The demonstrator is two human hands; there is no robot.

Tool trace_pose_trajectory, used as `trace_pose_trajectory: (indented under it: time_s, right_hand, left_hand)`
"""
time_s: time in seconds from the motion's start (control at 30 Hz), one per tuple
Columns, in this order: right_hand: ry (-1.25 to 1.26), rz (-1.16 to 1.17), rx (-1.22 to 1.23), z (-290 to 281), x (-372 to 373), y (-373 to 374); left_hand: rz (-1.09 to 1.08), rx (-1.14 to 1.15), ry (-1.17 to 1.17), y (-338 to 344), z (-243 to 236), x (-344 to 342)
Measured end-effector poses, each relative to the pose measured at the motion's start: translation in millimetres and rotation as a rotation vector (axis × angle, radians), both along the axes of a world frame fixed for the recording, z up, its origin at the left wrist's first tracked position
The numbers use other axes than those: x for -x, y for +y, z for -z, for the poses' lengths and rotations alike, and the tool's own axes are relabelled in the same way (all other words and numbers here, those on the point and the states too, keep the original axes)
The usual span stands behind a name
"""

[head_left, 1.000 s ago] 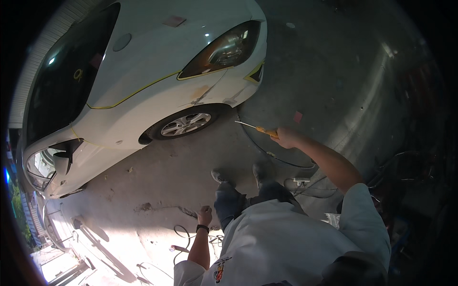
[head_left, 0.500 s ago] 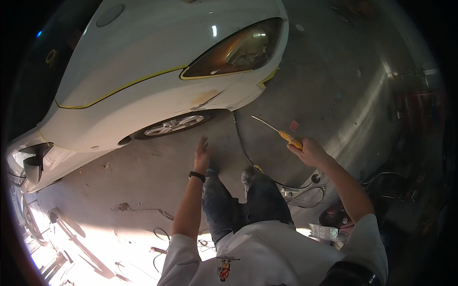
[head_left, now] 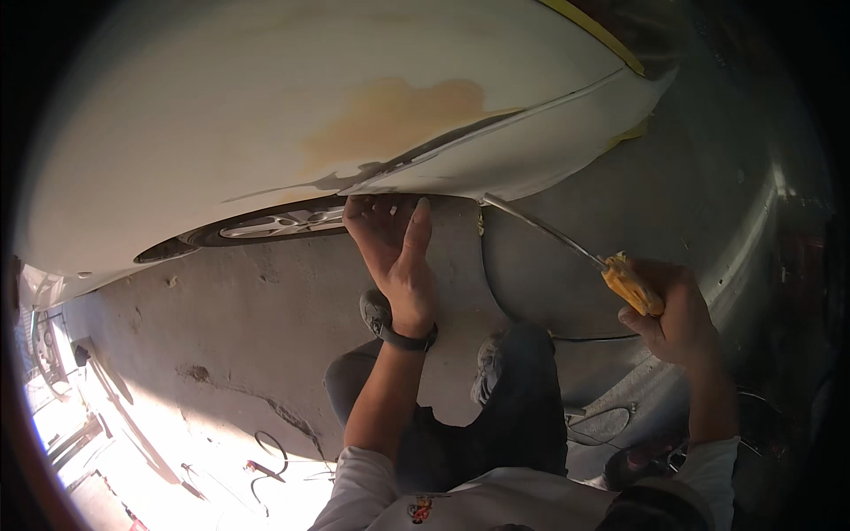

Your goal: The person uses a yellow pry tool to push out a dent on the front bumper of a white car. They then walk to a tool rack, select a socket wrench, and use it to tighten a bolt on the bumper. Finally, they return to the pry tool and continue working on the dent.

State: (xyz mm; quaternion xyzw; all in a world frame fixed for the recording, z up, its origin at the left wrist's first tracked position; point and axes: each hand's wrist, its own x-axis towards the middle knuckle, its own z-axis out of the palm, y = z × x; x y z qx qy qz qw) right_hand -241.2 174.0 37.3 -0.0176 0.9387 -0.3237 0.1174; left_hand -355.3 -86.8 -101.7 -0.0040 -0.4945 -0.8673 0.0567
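My right hand (head_left: 677, 310) grips the yellow handle of a screwdriver (head_left: 630, 285). Its long metal shaft points up and left, with the tip close to the lower edge of the white car's bumper. My left hand (head_left: 394, 257) is raised to the lip of the wheel arch, palm up and thumb apart from the fingers. The fingertips reach the arch edge, partly in its shadow. Above that hand, the car's fender (head_left: 221, 115) carries a tan filler patch (head_left: 398, 115). A dark, bare-looking seam runs from the patch along the bumper joint.
The front wheel (head_left: 283, 223) sits beneath the arch, left of my left hand. A dark hose (head_left: 490, 283) crosses the concrete floor (head_left: 266, 327) between my hands. Yellow masking tape (head_left: 593, 31) edges the headlight. More cables lie in the sunlit area at lower left.
I have bent lower and closer to the car, knees now folded. My left hand has risen to the wheel arch. The screwdriver has come close to the bumper's lower edge.
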Motion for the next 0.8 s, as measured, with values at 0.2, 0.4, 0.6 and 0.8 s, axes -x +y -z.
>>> trace_pose_trajectory:
  time_s: [0.2,0.4,0.6,0.8]
  right_hand:
    - [0.228,-0.055,0.184,47.7,28.1,-1.9]
    - [0.236,-0.142,0.066,60.6,21.6,-0.4]
    - [0.203,-0.152,0.024,46.3,18.1,19.9]
    - [0.193,-0.126,0.112,75.2,2.1,34.7]
  left_hand:
    - [-0.175,0.086,0.246,15.1,31.2,19.2]
    - [-0.262,0.265,0.306,2.3,24.4,7.7]
    - [-0.809,1.062,0.65,-30.5,3.7,25.1]
    - [-0.868,1.011,0.694,-27.4,4.7,48.8]
